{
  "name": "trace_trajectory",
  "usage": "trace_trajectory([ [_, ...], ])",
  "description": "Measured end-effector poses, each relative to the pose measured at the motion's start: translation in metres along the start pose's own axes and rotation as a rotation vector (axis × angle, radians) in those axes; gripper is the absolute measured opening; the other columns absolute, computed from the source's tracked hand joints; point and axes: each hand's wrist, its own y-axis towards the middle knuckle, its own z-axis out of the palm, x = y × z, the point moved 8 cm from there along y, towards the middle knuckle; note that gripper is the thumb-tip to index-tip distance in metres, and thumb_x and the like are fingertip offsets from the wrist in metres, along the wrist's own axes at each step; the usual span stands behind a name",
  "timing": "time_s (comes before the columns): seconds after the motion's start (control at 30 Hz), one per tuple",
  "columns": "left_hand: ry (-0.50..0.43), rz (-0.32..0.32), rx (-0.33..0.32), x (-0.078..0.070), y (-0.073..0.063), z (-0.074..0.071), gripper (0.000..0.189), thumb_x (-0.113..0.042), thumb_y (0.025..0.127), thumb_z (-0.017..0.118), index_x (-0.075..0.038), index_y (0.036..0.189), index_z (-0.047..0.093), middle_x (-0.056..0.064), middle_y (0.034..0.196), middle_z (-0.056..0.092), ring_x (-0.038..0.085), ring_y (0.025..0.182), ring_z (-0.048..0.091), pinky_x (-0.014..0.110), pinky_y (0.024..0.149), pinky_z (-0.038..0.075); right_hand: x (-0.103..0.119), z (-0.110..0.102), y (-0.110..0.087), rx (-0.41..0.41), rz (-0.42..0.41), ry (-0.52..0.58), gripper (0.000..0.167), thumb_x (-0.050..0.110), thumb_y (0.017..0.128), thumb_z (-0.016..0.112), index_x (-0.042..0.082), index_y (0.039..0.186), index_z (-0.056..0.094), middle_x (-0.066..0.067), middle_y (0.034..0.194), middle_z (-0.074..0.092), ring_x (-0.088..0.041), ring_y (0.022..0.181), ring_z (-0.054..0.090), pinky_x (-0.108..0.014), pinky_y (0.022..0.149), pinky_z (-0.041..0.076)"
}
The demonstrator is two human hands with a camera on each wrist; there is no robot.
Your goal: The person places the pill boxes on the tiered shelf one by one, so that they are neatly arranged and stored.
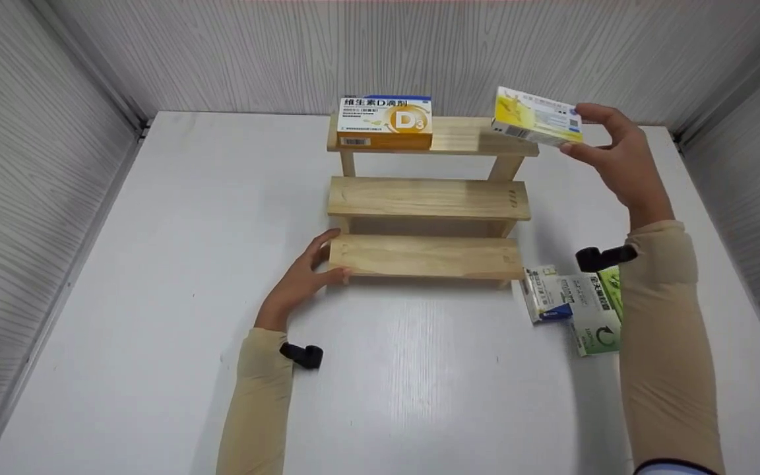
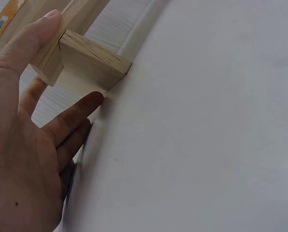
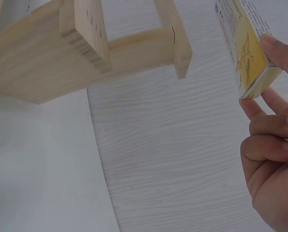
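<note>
A three-step wooden display rack (image 1: 427, 198) stands on the white table. My left hand (image 1: 301, 280) holds the left end of its lowest step, the thumb (image 2: 35, 36) on one edge and a finger behind the other. My right hand (image 1: 627, 158) pinches a yellow-and-white medicine box (image 1: 537, 117) by its right end, thumb below and fingers above. This box is tilted and overlaps the right end of the top step in the head view. An orange-and-white vitamin D box (image 1: 385, 124) leans back at the left end of that top step.
Right of the lowest step, several medicine boxes lie together on the table, among them a white-and-blue box (image 1: 545, 293) and a green-and-white one (image 1: 596, 330). My right forearm partly covers them. Grey wood-grain panels (image 1: 327, 53) enclose the back and sides.
</note>
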Motion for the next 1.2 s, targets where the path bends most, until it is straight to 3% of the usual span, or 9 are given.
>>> trace_trajectory([
  [0.07, -0.002, -0.001, -0.003, 0.003, 0.002, 0.0, 0.079, -0.025, 0.088, 0.071, -0.029, 0.153, 0.025, 0.018, 0.158, 0.024, 0.032, 0.148, 0.019, 0.052, 0.118, 0.017, 0.007, 0.009, 0.003, 0.021, -0.02, -0.006, 0.058, 0.026, 0.088, 0.071, 0.023, 0.141, 0.048, -0.005, 0.147, 0.042, -0.011, 0.12, 0.048, -0.017, 0.084, 0.042],
  [0.33, -0.016, 0.014, -0.008, 0.029, 0.019, 0.0, 0.082, -0.028, 0.086, 0.073, -0.036, 0.152, 0.025, 0.014, 0.159, 0.024, 0.03, 0.148, 0.02, 0.052, 0.118, 0.017, 0.023, 0.039, 0.01, 0.117, -0.009, -0.054, 0.062, 0.03, 0.087, 0.072, 0.027, 0.143, 0.046, -0.005, 0.15, 0.04, -0.006, 0.097, 0.058, -0.021, 0.083, 0.043],
  [0.6, -0.021, 0.034, -0.023, 0.028, 0.019, -0.001, 0.08, -0.032, 0.084, 0.075, -0.038, 0.149, 0.03, 0.013, 0.155, 0.031, 0.029, 0.145, 0.027, 0.053, 0.115, 0.022, 0.023, 0.057, 0.016, 0.169, 0.037, -0.087, 0.065, 0.037, 0.086, 0.072, 0.029, 0.144, 0.043, -0.002, 0.152, 0.038, -0.012, 0.097, 0.056, -0.029, 0.086, 0.042],
  [0.87, -0.009, 0.043, -0.013, 0.028, 0.02, -0.001, 0.08, -0.03, 0.085, 0.074, -0.039, 0.15, 0.028, 0.013, 0.157, 0.029, 0.029, 0.146, 0.024, 0.053, 0.116, 0.022, 0.014, 0.057, 0.022, 0.179, 0.081, -0.137, 0.068, 0.039, 0.087, 0.07, 0.029, 0.147, 0.039, -0.002, 0.154, 0.036, -0.011, 0.094, 0.053, -0.042, 0.096, 0.04],
  [0.93, -0.009, 0.042, -0.007, 0.028, 0.021, -0.002, 0.08, -0.029, 0.086, 0.073, -0.038, 0.15, 0.026, 0.014, 0.157, 0.027, 0.03, 0.147, 0.023, 0.053, 0.116, 0.021, 0.012, 0.057, 0.023, 0.185, 0.09, -0.141, 0.068, 0.039, 0.088, 0.07, 0.029, 0.148, 0.038, -0.003, 0.155, 0.034, -0.014, 0.1, 0.053, -0.045, 0.1, 0.039],
  [1.0, -0.01, 0.038, -0.003, 0.028, 0.021, -0.002, 0.081, -0.027, 0.086, 0.072, -0.037, 0.151, 0.025, 0.014, 0.158, 0.026, 0.03, 0.147, 0.022, 0.053, 0.116, 0.02, 0.011, 0.058, 0.024, 0.2, 0.091, -0.141, 0.069, 0.037, 0.089, 0.069, 0.028, 0.149, 0.037, -0.004, 0.156, 0.032, -0.018, 0.12, 0.05, -0.05, 0.109, 0.031],
  [1.07, -0.014, 0.033, 0.0, 0.024, 0.018, -0.003, 0.081, -0.025, 0.087, 0.072, -0.033, 0.152, 0.025, 0.016, 0.157, 0.027, 0.031, 0.147, 0.023, 0.053, 0.116, 0.02, 0.009, 0.06, 0.025, 0.214, 0.092, -0.135, 0.068, 0.036, 0.089, 0.068, 0.026, 0.149, 0.036, -0.003, 0.158, 0.03, -0.021, 0.139, 0.036, -0.054, 0.115, 0.022],
  [1.13, -0.019, 0.029, 0.003, 0.016, 0.012, -0.002, 0.081, -0.023, 0.087, 0.071, -0.029, 0.153, 0.025, 0.017, 0.157, 0.026, 0.032, 0.147, 0.023, 0.053, 0.116, 0.02, 0.008, 0.063, 0.026, 0.23, 0.098, -0.136, 0.069, 0.036, 0.09, 0.067, 0.026, 0.15, 0.035, -0.003, 0.159, 0.027, -0.023, 0.146, 0.022, -0.057, 0.114, 0.021],
  [1.2, -0.021, 0.04, -0.003, 0.016, 0.011, -0.002, 0.08, -0.024, 0.087, 0.072, -0.03, 0.152, 0.026, 0.018, 0.157, 0.028, 0.032, 0.146, 0.024, 0.053, 0.116, 0.02, 0.006, 0.065, 0.026, 0.238, 0.105, -0.145, 0.069, 0.038, 0.091, 0.066, 0.028, 0.15, 0.033, -0.001, 0.16, 0.026, -0.027, 0.147, 0.02, -0.059, 0.11, 0.026],
])
